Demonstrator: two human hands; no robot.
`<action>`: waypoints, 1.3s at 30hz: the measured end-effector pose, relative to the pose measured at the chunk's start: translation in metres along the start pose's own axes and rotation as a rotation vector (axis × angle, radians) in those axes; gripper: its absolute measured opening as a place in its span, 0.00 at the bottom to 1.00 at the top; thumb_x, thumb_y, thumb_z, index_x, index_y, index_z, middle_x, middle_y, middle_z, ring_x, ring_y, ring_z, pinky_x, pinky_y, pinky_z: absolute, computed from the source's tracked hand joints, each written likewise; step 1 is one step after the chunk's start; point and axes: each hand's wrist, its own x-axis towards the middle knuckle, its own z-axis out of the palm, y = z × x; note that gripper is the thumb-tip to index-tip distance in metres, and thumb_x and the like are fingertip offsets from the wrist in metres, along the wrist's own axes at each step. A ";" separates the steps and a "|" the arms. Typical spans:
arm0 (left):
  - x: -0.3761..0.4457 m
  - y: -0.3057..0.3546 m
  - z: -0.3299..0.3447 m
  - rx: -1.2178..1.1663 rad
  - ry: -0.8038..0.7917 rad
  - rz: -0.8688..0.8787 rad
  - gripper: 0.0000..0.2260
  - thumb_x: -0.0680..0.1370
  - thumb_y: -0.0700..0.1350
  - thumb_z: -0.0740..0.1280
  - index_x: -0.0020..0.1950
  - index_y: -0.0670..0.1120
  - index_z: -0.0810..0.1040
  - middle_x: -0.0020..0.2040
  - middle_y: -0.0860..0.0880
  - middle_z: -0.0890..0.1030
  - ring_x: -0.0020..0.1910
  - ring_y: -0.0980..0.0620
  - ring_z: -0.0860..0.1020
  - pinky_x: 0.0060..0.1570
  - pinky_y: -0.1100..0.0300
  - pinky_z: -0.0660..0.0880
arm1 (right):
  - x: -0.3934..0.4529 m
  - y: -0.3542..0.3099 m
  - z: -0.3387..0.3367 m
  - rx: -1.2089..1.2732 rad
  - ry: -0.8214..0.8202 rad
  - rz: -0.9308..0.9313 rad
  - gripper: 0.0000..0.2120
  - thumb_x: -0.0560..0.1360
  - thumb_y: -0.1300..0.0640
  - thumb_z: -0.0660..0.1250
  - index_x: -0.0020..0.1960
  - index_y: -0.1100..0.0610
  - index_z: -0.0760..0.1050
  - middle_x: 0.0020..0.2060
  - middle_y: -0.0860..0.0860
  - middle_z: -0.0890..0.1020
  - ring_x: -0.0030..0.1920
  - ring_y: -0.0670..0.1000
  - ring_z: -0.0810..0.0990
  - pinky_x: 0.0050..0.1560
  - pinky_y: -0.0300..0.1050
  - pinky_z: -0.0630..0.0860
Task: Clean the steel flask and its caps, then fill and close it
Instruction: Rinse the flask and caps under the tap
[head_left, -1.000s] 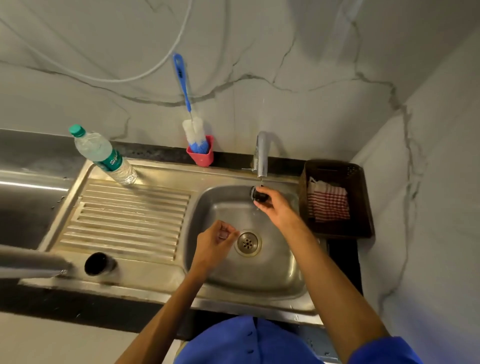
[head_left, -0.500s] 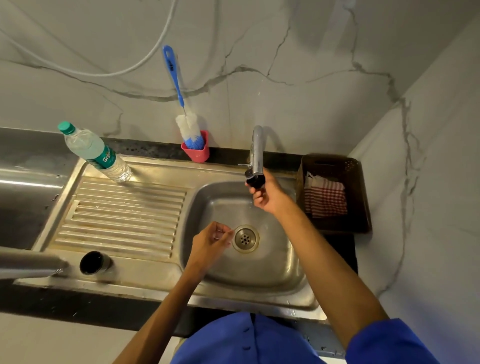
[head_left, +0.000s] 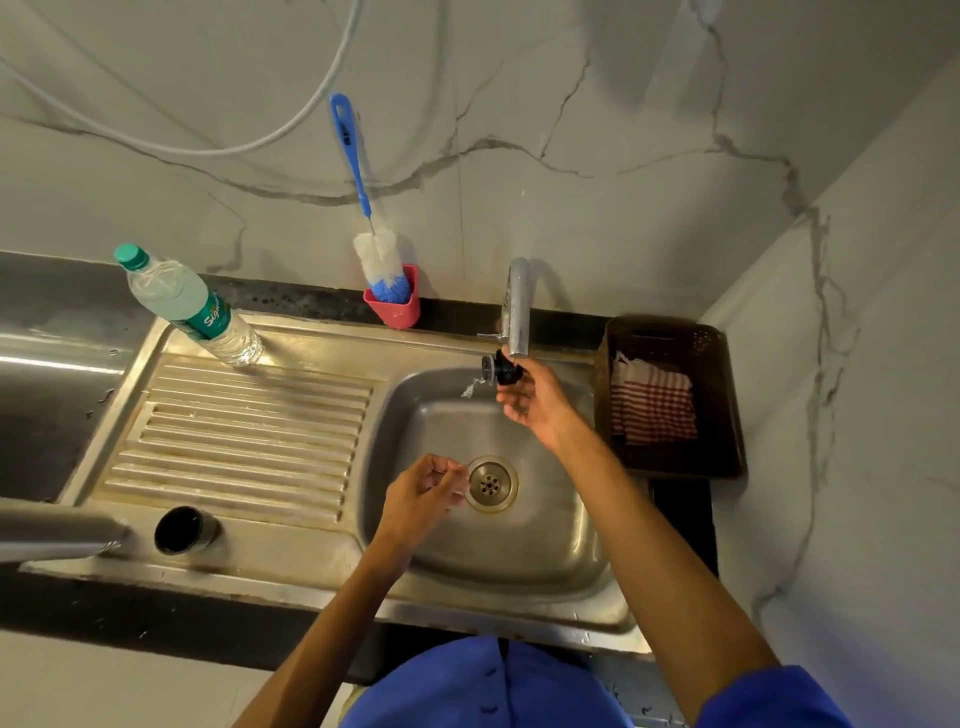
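Black cap (head_left: 500, 370) sits gripped in the right hand (head_left: 530, 399) under the tap (head_left: 517, 307), beside the basin's back edge; left hand (head_left: 423, 499), loosely curled, hovers over the open sink (head_left: 545, 540).

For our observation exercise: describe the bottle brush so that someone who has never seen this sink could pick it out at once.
Start at the steel sink and look to the back ledge left of the tap. There a small red cup stands against the wall, holding the bottle brush bristles down. It alone has a long blue handle leaning up the marble wall.
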 end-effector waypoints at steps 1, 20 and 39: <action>0.000 0.002 0.000 -0.021 0.001 -0.009 0.06 0.82 0.48 0.72 0.54 0.46 0.84 0.45 0.52 0.89 0.46 0.52 0.88 0.51 0.54 0.83 | 0.000 -0.002 0.000 -0.020 0.006 -0.043 0.18 0.74 0.49 0.77 0.59 0.55 0.81 0.46 0.55 0.85 0.44 0.53 0.86 0.44 0.48 0.84; -0.003 0.004 0.000 -0.130 0.005 -0.082 0.08 0.83 0.50 0.70 0.56 0.46 0.82 0.46 0.51 0.89 0.48 0.49 0.88 0.50 0.55 0.81 | -0.012 0.003 -0.018 -1.210 0.102 -0.870 0.29 0.70 0.59 0.81 0.70 0.52 0.78 0.61 0.50 0.76 0.61 0.50 0.76 0.64 0.49 0.79; -0.005 0.004 -0.007 -0.166 0.044 -0.100 0.10 0.83 0.51 0.70 0.57 0.45 0.82 0.47 0.49 0.89 0.48 0.48 0.87 0.48 0.55 0.80 | -0.044 -0.024 -0.027 -0.685 -0.196 -0.175 0.20 0.74 0.54 0.78 0.63 0.58 0.80 0.53 0.55 0.86 0.48 0.53 0.88 0.48 0.43 0.85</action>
